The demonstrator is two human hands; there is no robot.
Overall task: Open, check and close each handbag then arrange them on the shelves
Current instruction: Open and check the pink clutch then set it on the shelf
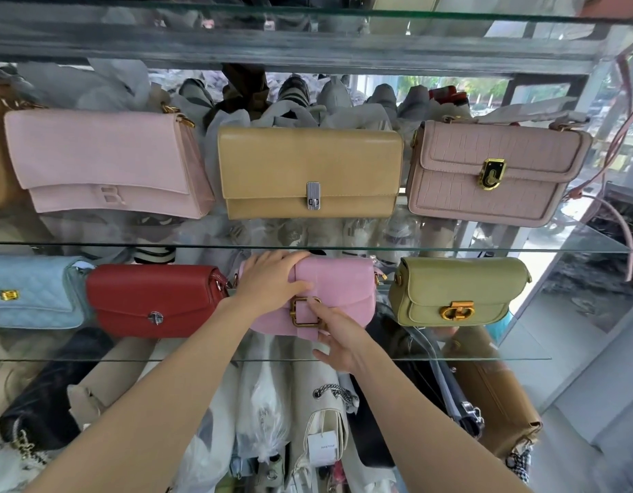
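The left hand (272, 279) hides the pink handbag's (340, 290) nine o'clock end. The light blue quilted bag (34, 293) is cut off at the frame's nine o'clock edge. The paper tag's (322, 448) print is too small to read.

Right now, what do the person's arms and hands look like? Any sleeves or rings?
Both forearms are bare, with no sleeves in view. The left hand and right hand wear no gloves, and no rings, watch or bracelets show. The nails look short and unpainted.
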